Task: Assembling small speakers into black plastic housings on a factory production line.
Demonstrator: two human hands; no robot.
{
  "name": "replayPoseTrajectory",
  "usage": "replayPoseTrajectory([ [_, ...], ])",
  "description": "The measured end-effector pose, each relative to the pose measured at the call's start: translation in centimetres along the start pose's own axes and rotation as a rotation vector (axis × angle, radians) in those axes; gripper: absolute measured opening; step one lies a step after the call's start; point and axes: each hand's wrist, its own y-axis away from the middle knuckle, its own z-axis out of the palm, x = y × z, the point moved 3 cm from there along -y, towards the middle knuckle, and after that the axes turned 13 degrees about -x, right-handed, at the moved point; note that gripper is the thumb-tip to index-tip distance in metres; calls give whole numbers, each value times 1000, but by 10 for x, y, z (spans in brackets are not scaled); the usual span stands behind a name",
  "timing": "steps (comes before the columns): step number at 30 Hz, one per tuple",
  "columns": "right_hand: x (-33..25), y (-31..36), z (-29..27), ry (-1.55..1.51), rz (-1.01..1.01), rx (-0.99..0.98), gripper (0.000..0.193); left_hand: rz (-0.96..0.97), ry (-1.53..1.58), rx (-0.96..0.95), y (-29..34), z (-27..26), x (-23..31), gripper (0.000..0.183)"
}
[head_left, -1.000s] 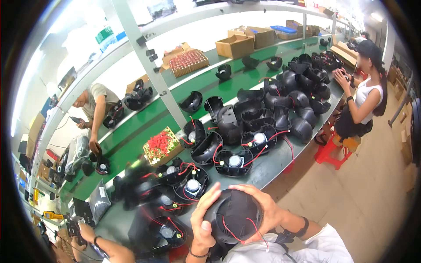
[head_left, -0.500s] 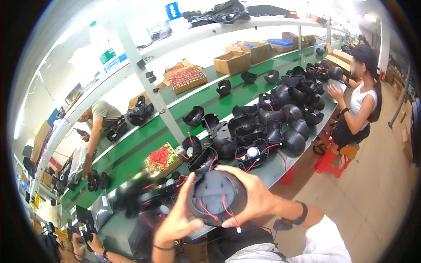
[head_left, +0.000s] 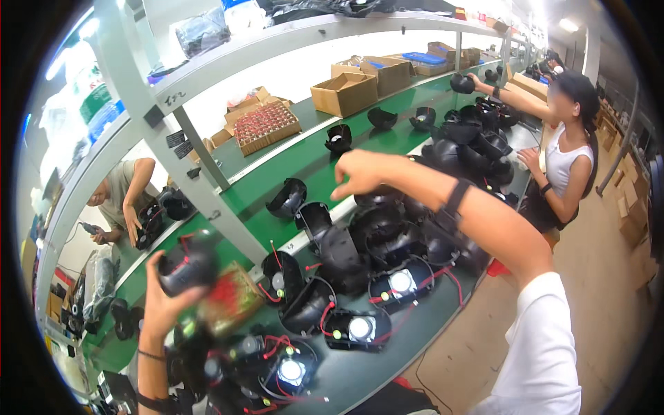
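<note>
My left hand [head_left: 160, 297] is raised at the left and grips a round black plastic housing with red wires [head_left: 187, 261], blurred by motion. My right hand [head_left: 358, 173] is stretched out over the green conveyor belt [head_left: 325, 160], fingers curled loosely and holding nothing. It hovers above a crowd of black housings [head_left: 387, 235] at the belt's near edge. Just beyond it on the belt stand a black shell [head_left: 339, 138] and another shell [head_left: 287, 198]. Below lie housings with white fan centres and red wires [head_left: 360, 325].
A person in a white top [head_left: 567, 159] works at the right, reaching to the belt. Another person [head_left: 128, 200] bends over parts behind the shelf frame [head_left: 200, 159]. Cardboard boxes [head_left: 346, 93] and a tray of small red parts [head_left: 266, 124] stand along the back.
Both hands held the black housing together before. Now my left hand alone has carried it off to the left, and my right hand has let go and reached forward over the belt.
</note>
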Motion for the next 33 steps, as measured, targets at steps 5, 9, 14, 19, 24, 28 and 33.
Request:
replayPoseTrajectory([
  [5,125,-135,-5,237,169,138,34,-107,-352,231,-104,-49,-138,108],
  [9,108,-208,5,35,260,75,50,-395,-538,317,-115,-75,-222,113],
  [14,189,-247,38,68,427,179,26,-198,-245,67,-149,-41,-237,93],
  [19,162,-247,30,-24,411,158,40,-205,-444,258,-131,-68,-268,115],
  [24,138,-187,9,-12,302,284,35,-442,-612,171,-112,-91,-261,143],
  [28,140,-99,-1,113,194,442,28,-475,-508,114,-110,-77,-167,134],
  [33,33,34,-6,201,-126,676,17,-599,-525,133,-31,-85,-55,84],
])
